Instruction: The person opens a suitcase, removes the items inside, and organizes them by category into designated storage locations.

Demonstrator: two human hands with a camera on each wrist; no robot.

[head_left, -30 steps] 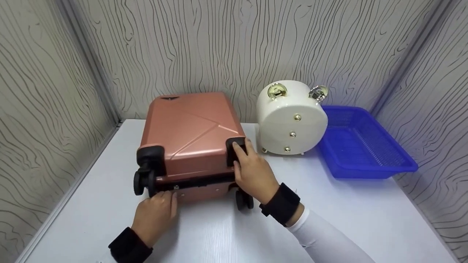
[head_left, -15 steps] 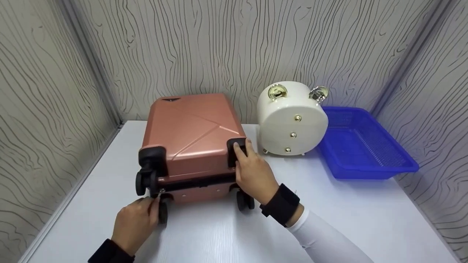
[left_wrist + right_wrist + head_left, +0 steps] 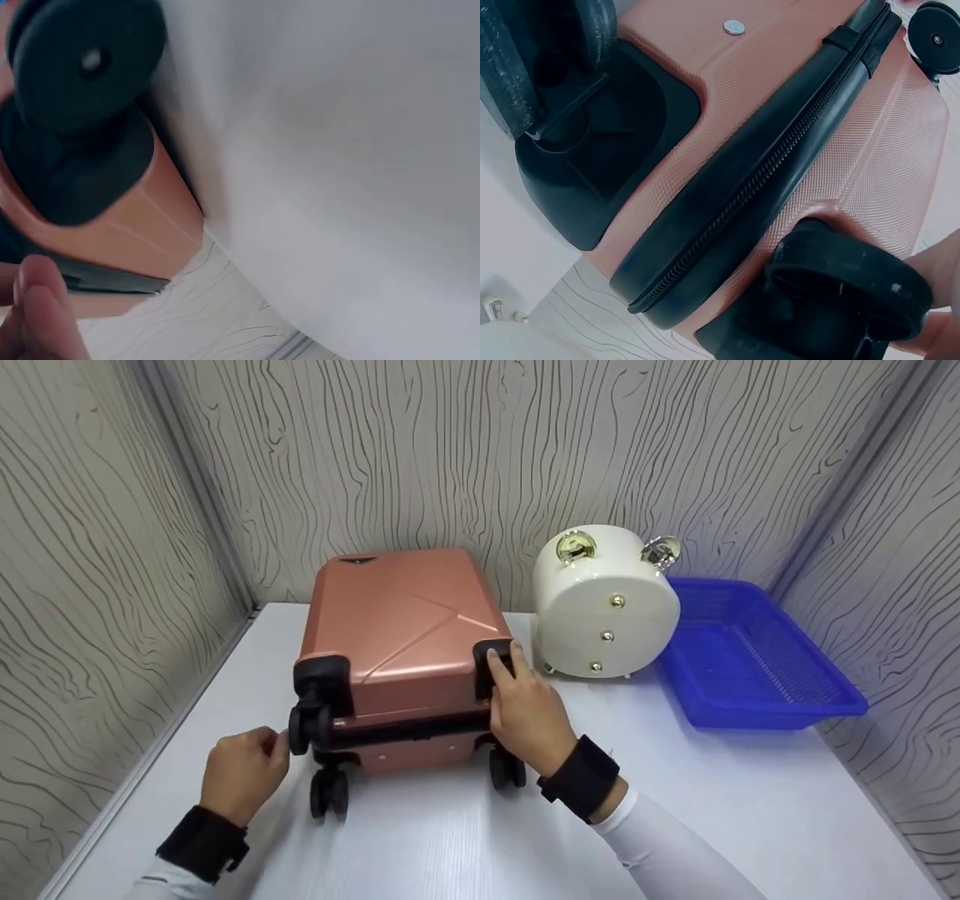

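Suitcase (image 3: 397, 637) lying flat on the table (image 3: 465, 840): our right hand (image 3: 525, 716) grips its wheel housing (image 3: 491, 660); left hand (image 3: 244, 772), curled, pinches something unseen beside it. We judge the shell rigid, slick; best gripped at housings.

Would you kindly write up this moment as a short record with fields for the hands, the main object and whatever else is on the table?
Main object: pink suitcase lying flat on the white table, wheels toward the person
Right hand: grips the suitcase's near right corner, fingers over the black wheel housing
Left hand: fingers curled beside the near left wheel; contact unclear
Beside the suitcase: white round case, on its right
Far right: blue basket
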